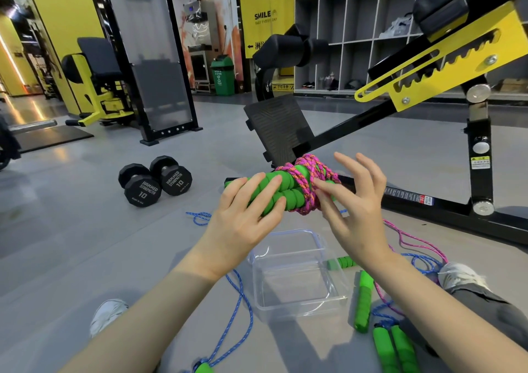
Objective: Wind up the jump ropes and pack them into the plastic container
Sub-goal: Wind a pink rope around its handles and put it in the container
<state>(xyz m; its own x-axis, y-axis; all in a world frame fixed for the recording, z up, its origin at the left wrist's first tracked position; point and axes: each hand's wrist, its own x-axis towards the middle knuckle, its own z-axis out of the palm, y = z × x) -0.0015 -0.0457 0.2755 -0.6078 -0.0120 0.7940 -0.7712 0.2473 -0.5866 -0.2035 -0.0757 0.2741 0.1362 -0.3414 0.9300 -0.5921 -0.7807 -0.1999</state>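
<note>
Grey floor (85,230), clear container (294,284), ribbed foam handles (288,181)

Grey gym floor (85,230), yellow walls (63,10) (cubby shelving (351,30) behind), 2 dumbbells (155,180).

centre left, on grey floor (71,230): two black dumbbells (155,180) side by side, touching, each marked 10. right: black-and-yellow bench frame (445,58) with notched adjuster; ribbed black footplate (278,130) at its low end. background: grey cubby shelving (351,30), green bin (223,75), yellow "smile" banner (265,15), seated machine (97,81) far left.
</note>
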